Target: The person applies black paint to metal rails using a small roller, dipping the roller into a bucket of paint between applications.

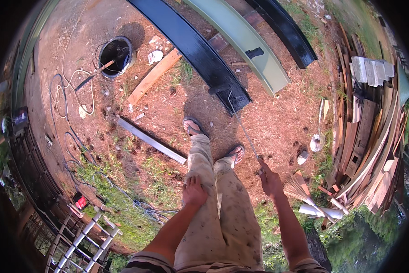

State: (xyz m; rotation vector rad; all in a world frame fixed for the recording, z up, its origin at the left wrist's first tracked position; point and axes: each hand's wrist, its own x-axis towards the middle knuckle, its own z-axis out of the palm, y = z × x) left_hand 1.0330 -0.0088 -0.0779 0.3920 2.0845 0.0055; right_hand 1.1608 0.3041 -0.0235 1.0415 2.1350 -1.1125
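My right hand (270, 181) is closed round the handle end of a paint roller. Its thin metal rod (246, 133) reaches forward to the dark roller head (220, 88), which rests on a steel beam. This beam (191, 50) is coated in wet-looking black paint down to its near end. My left hand (195, 191) lies on my left leg near the knee, holding nothing. To the right of the black beam is a pale green beam (245, 36) with one black patch (254, 53) on it. Beyond that stretches another black beam (288, 32).
A black bucket (132, 57) with dark contents and a stick across it stands at the left. Near it lie a wooden plank (154, 76), a grey metal strip (152, 140) and a looped hose (54, 104). Stacked lumber (364, 132) and a straw broom (298, 187) are at the right.
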